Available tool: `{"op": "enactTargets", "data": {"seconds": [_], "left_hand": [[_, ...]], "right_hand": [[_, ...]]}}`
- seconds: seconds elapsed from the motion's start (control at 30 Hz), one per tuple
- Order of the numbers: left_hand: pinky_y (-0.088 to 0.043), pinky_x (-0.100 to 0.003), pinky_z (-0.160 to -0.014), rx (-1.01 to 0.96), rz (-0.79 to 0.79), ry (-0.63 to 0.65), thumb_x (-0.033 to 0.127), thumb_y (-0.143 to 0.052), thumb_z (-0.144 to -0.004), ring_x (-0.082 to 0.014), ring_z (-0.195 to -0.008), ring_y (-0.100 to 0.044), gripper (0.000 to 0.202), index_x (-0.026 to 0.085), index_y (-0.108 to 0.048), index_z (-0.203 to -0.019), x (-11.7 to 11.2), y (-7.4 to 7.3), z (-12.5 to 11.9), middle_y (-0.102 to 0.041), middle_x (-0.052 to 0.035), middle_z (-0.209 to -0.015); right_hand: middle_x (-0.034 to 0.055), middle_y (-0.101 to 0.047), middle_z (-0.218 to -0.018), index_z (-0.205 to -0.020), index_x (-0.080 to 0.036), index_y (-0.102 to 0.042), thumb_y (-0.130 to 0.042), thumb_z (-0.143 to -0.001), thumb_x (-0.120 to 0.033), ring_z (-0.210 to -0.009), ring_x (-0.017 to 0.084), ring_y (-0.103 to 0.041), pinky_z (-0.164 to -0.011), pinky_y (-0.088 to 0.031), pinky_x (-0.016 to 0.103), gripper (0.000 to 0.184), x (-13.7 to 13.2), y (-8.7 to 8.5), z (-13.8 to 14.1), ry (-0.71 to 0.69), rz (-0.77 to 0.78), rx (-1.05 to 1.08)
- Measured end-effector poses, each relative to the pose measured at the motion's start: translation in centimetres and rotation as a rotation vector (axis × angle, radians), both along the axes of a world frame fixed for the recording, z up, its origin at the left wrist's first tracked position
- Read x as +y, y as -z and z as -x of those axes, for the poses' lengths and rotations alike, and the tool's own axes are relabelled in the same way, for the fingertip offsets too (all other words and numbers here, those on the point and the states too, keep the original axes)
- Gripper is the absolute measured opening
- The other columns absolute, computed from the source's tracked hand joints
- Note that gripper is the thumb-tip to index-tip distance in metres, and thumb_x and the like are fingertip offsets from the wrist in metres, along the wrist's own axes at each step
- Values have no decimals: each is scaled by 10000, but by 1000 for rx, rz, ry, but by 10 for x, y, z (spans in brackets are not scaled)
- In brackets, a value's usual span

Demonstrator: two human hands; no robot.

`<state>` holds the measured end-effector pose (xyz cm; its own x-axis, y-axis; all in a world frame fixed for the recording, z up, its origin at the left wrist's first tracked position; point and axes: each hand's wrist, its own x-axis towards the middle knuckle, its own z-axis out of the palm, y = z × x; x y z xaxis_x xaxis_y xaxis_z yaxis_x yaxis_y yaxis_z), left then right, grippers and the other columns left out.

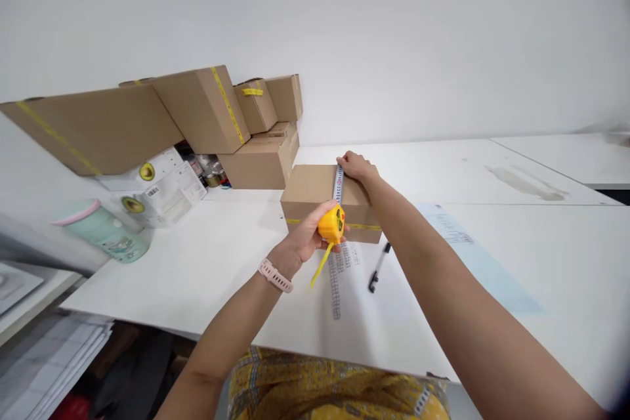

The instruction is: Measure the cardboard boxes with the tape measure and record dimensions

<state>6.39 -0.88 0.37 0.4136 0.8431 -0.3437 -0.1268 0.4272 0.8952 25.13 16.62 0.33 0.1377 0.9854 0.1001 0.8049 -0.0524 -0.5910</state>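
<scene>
The tape (338, 184) lies drawn out flat across the top of the box (308, 187), which stands on the table (197, 262) directly in front of the person. Its long axis runs from the box's near edge to its far edge, pointing away from the person and crossing the box's own longer, left-to-right side. The printed scale faces up.

The case (332, 223) sits at the near edge, wrapped by the fingers of the left hand (301, 239); its yellow strap (319, 264) hangs loose below. The right hand (357, 167) holds the tape's free end at the far edge with its fingers bent down over it; whether they pinch or only press cannot be told.

Judged state: the tape is pulled out and seated at both edges, so one span is set up for reading. No noting is under way: the pen (378, 269) lies untouched on the sheet (344, 275), just beside the box.

More boxes (207, 111) are stacked at the far left, well apart.
</scene>
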Motion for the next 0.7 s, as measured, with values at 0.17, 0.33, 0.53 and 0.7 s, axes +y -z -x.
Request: {"op": "enactTargets", "data": {"seconds": [0.17, 0.33, 0.53, 0.7], "left_hand": [[-560, -297, -505, 28, -21, -16, 514, -636, -927, -171, -585, -676, 359, 156, -661, -935, 3, -4, -11, -714, -96, -896], [-538, -282, -473, 33, -34, -8, 481, -610, -939, -172, -580, -665, 328, 154, -638, -938, -2, -8, -20, -693, -88, -871], [-539, -272, -473, 34, -7, -49, 458, -596, -943, -170, -580, -670, 318, 144, -633, -980, -10, -6, -23, -699, -88, -867], [-524, -268, -461, -11, 7, -50, 475, -625, -909, -181, -583, -680, 337, 140, -645, -940, -9, -5, -25, -711, -104, -868]], "right_hand": [[144, -705, -1242, -1086, -212, -638, -511, -970, -397, -1124, 299, -643, -1027, -446, 489, 252, -3, 1, -2, 4, -20, 9], [120, -735, -1176, -1037, -219, -672, -537, -960, -376, -1061, 283, -676, -971, -481, 444, 220, 1, 2, -6, 19, -8, 19], [107, -750, -1120, -1039, -242, -683, -586, -933, -449, -973, 279, -688, -931, -508, 437, 253, -4, 0, -10, 0, -7, 46], [125, -754, -1049, -1086, -238, -674, -630, -888, -571, -957, 299, -680, -931, -509, 477, 390, -4, 0, -9, -27, -35, 115]]}}
